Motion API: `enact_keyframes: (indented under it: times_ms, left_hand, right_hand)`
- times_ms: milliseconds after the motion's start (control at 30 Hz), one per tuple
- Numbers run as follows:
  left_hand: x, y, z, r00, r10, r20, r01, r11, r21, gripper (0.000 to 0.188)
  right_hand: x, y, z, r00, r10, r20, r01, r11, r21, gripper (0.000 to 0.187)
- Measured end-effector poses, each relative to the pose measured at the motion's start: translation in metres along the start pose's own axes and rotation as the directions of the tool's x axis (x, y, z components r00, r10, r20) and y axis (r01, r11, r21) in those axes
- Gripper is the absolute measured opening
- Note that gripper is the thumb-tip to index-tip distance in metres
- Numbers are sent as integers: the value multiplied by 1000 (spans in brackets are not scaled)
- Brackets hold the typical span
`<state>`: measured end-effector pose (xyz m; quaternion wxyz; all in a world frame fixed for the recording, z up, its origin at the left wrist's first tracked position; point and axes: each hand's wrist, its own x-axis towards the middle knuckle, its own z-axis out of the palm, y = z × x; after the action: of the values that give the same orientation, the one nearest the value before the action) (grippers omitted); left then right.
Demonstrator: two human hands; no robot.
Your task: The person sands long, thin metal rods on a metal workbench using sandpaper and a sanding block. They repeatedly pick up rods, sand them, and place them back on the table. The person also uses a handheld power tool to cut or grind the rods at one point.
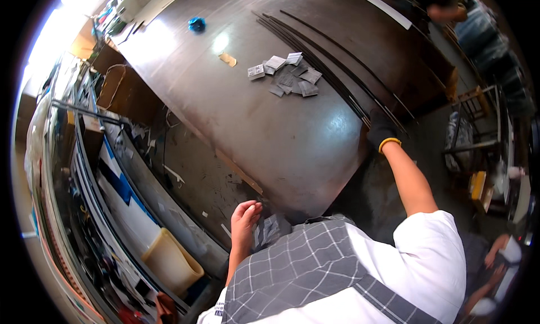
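Long thin dark rods (315, 51) lie in a loose bundle across the dark tabletop (225, 116), with one rod apart on the right. My right hand (382, 128), in a black glove with a yellow cuff, is at the near ends of the rods by the table's right edge and appears closed around some of them. The dark glove hides its fingertips. Bare and curled closed, my left hand (245, 216) is in front of my body beside the table's near corner. Whatever its fingers hold, if anything, does not show.
Small grey-and-white packets (289, 74) lie scattered left of the rods. Farther back are a tan piece (228, 59) and a crumpled blue thing (197, 24). A rack with long sheets (135, 183) lines the left; a metal frame (475, 144) stands right. Another person's hand (447, 13) shows far right.
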<state>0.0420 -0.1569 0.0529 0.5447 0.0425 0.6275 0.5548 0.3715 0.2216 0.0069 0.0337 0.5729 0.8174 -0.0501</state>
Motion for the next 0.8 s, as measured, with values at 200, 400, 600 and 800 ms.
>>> enact_keyframes:
  times_ms: [200, 400, 600, 800]
  left_hand:
    - [42, 45, -4, 955, -36, 295, -13, 987, 160, 20]
    - [37, 66, -72, 937, -8, 350, -86, 964, 252, 21]
    - [47, 61, -154, 969, -75, 235, 14, 968, 251, 22]
    - [69, 89, -123, 963, -88, 256, 10, 956, 292, 22]
  right_hand:
    - [-11, -28, -34, 935, 307, 176, -309, 951, -15, 48]
    - [-41, -28, 3, 925, 377, 54, -380, 923, 64, 41]
    - [-39, -32, 10, 934, 353, 58, -349, 934, -77, 36]
    - [-52, 0, -39, 970, 229, 84, -229, 973, -17, 38]
